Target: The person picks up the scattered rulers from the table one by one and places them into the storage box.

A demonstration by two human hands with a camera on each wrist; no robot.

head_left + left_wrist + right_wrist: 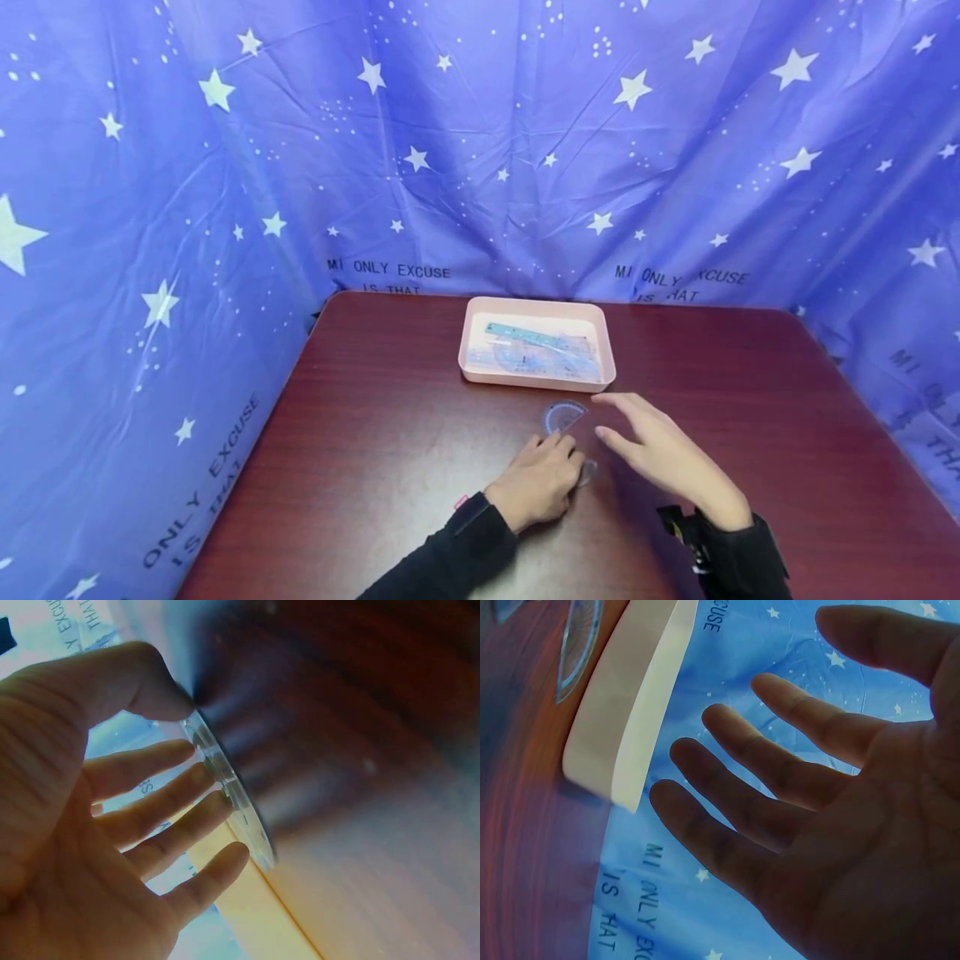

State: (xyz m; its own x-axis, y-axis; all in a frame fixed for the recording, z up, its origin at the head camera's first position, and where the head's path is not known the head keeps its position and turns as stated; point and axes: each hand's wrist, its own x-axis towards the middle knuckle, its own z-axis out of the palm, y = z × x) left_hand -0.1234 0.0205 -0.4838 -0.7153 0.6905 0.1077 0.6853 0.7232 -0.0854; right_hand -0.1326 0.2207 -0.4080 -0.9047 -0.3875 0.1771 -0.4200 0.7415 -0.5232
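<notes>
A clear protractor point(564, 417) with a blue scale lies on the table in front of the tray. My left hand point(536, 483) is over the table at the protractor's near side, palm down. In the left wrist view its fingers point(169, 840) are spread, tips at or very near a clear curved edge point(238, 799); contact is hard to tell. Beside that hand's thumb side, another clear piece point(588, 473) is partly hidden. To the right, my right hand point(667, 454) hovers above the table with fingers extended, holding nothing. The right wrist view also shows the protractor point(579, 649).
A pale pink tray point(536, 384) stands at the table's back, holding a blue ruler point(525, 336) and other clear bluish pieces. The dark red table point(360, 433) meets a blue star-printed curtain point(480, 125) behind and on both sides.
</notes>
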